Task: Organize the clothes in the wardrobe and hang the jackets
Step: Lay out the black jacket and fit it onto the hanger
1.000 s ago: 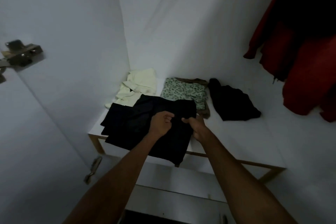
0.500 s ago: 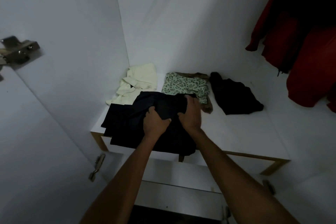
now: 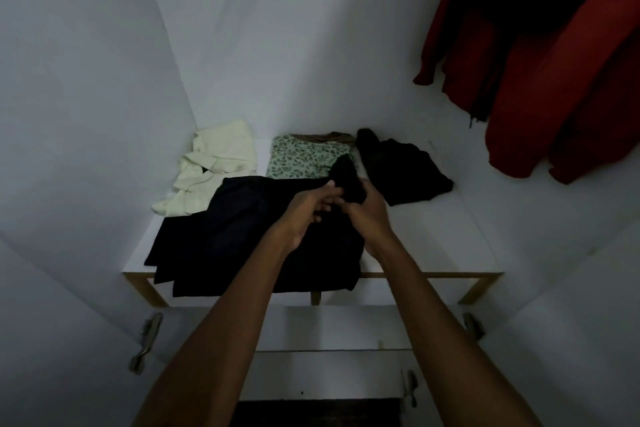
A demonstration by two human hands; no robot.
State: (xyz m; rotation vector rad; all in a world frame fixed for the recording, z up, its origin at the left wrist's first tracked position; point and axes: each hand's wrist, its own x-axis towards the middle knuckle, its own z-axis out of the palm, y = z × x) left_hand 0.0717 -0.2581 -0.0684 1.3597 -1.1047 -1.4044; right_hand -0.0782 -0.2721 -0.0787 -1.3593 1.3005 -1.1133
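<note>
Folding under way on the white shelf [image 3: 433,253]: black garment [image 3: 242,236] spread at its front edge, upper corner bunched tight in right hand [image 3: 367,215], left hand [image 3: 308,215] pinching alongside. Next, probably: fold across, flatten.

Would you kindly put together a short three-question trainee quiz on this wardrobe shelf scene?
1. True or false: the red jacket lies folded on the shelf.
2. Which garment lies nearest the left wall? A) the leaf-print top B) the cream shirt C) the small black pile
3. Fill in: the right hand has its grip on a raised bunch of the ____ garment at the shelf's front, with the left hand alongside.

Key
1. False: it hangs at the upper right.
2. B
3. black
</note>
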